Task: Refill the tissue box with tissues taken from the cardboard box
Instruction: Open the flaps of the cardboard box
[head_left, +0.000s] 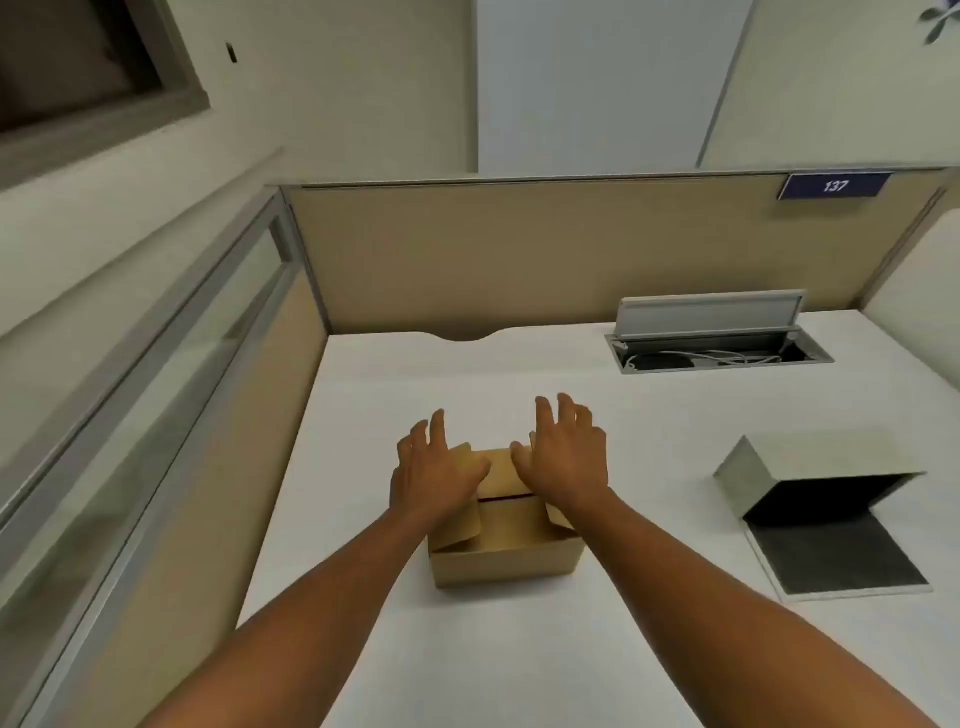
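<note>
A small brown cardboard box (506, 558) stands on the white desk (649, 415) in front of me, its top flaps partly folded. My left hand (436, 470) rests flat on the left flap with fingers spread. My right hand (569, 460) lies on the right flap, fingers apart as well. What is inside the box is hidden by the flaps and hands. To the right lies the grey tissue box (810, 488), opened out with its lid down, showing a dark inner lining and no tissues.
A cable hatch (717, 345) with a raised metal lid and white cords sits at the desk's back right. Beige partition walls (519, 249) close the desk at the back and left. A blue sign reading 137 (835, 185) hangs on the partition.
</note>
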